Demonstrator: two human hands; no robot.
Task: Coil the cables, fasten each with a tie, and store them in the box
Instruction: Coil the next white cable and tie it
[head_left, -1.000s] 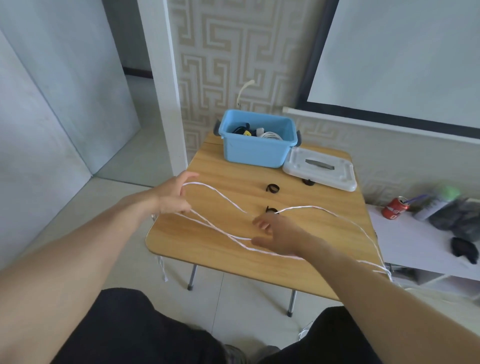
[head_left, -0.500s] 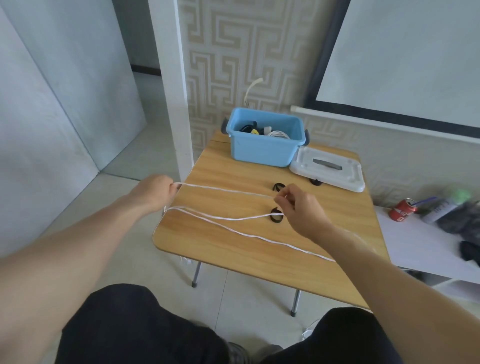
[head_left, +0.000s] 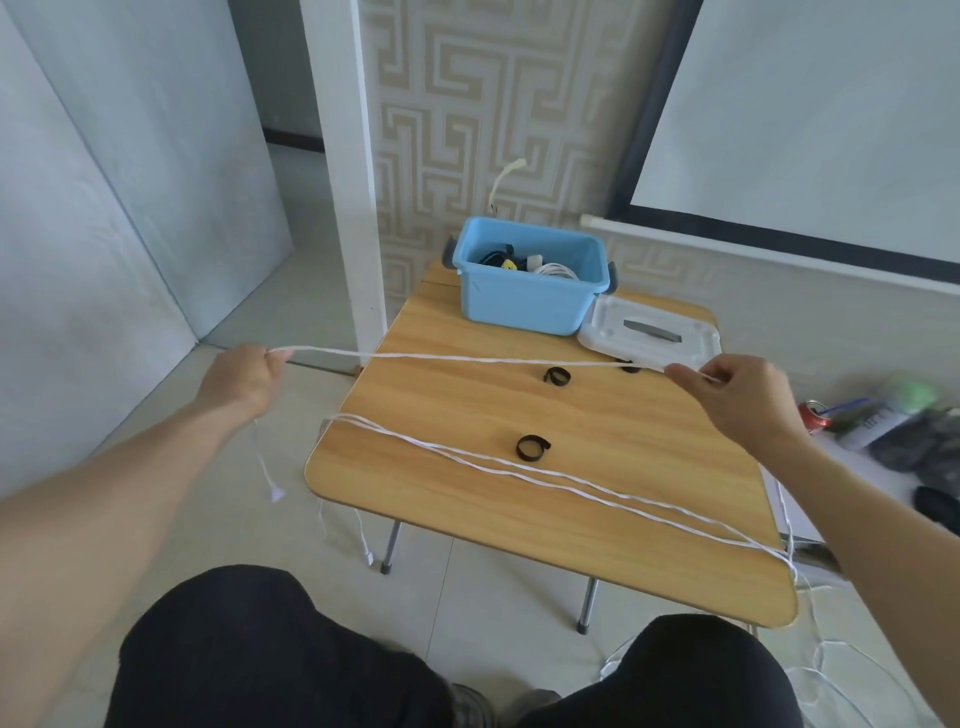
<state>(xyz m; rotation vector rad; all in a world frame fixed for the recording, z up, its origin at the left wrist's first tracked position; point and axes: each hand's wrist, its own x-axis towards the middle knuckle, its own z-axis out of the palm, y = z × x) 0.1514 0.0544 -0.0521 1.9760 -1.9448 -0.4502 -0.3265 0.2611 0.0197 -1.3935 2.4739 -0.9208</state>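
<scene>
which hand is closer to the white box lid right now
Right. The right hand pinches the white cable just in front of the white lid. The left hand grips the cable's other end out past the table's left edge.

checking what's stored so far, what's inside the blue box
Inside the blue box lie a coiled white cable, a dark cable and something with a yellow part. The box's near wall hides its floor, so anything lower down cannot be seen.

Room: pale tiled floor (head_left: 291, 291); white pillar (head_left: 340, 156); beige maze-patterned wallpaper (head_left: 493, 93); wooden folding table (head_left: 519, 509) on metal legs; black-framed projector screen (head_left: 810, 104), daylit.
</scene>
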